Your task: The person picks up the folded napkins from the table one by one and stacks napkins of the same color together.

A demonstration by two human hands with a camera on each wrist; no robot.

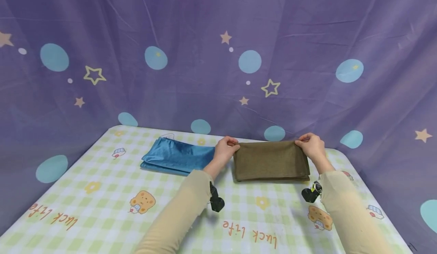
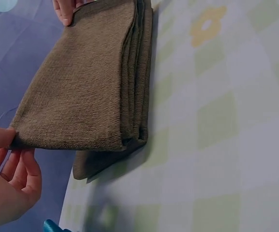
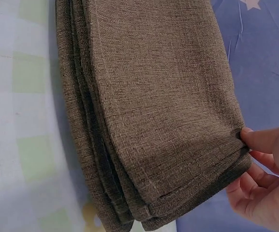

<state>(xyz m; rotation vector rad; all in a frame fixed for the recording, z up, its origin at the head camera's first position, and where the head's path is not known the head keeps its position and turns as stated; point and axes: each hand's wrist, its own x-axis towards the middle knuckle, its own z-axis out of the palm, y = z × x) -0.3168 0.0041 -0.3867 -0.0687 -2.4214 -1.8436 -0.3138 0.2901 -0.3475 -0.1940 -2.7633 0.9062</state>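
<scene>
A brown cloth, folded into a layered rectangle, lies toward the back of the table. My left hand pinches its far left corner between thumb and fingers. At the far right corner, my right hand pinches the fabric the same way. In the left wrist view the far edge of the cloth is lifted, and a lower layer shows beneath. Several stacked layers of the cloth appear along its near edge in the right wrist view.
A folded blue cloth lies left of the brown one, partly behind my left hand. The table wears a green-checked cover with printed figures. A purple curtain hangs right behind the table's far edge.
</scene>
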